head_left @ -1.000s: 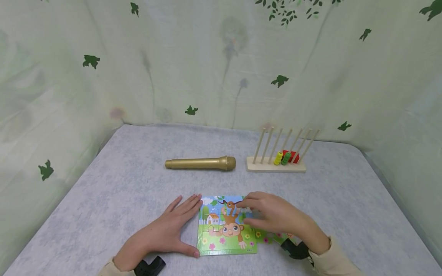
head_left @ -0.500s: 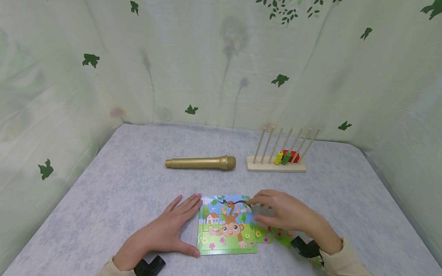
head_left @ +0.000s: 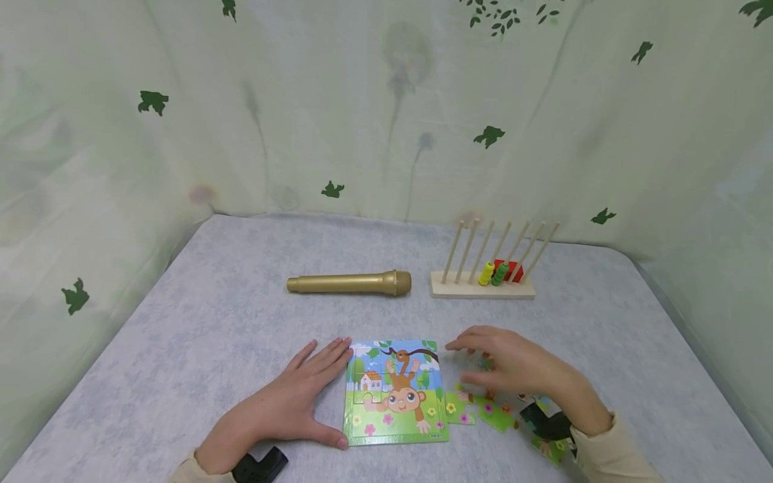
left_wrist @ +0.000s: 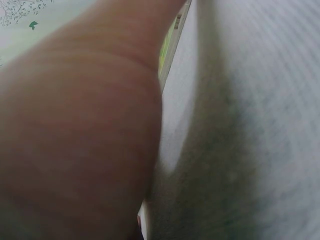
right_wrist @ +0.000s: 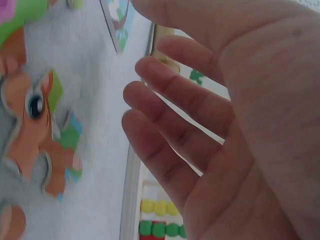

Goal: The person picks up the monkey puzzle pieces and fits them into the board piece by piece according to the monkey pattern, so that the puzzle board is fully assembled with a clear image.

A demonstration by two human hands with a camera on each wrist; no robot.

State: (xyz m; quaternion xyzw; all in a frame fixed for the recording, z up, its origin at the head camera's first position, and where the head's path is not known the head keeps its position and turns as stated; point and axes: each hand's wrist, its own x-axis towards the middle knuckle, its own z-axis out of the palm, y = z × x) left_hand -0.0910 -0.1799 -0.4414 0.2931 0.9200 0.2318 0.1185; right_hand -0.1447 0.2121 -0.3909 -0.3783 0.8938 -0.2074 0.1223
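A square monkey jigsaw puzzle lies flat on the table, its picture showing a monkey hanging from a branch. My left hand is spread on the table at the puzzle's left side, fingertips and thumb touching its edge. To the right of the puzzle, my right hand hovers with loosely bent fingers and holds nothing. Loose puzzle pieces lie under and beside it, partly hidden by the hand and wrist camera. One brown piece with an eye shows in the right wrist view. The left wrist view mostly shows the forearm.
A gold toy microphone lies behind the puzzle. At the back right stands a wooden peg stand with upright rods, yellow beads, green beads and red pieces. A patterned curtain hangs around the table.
My right hand has moved right, off the puzzle's upper right part, uncovering that corner and more loose pieces. My left hand has stayed in place.
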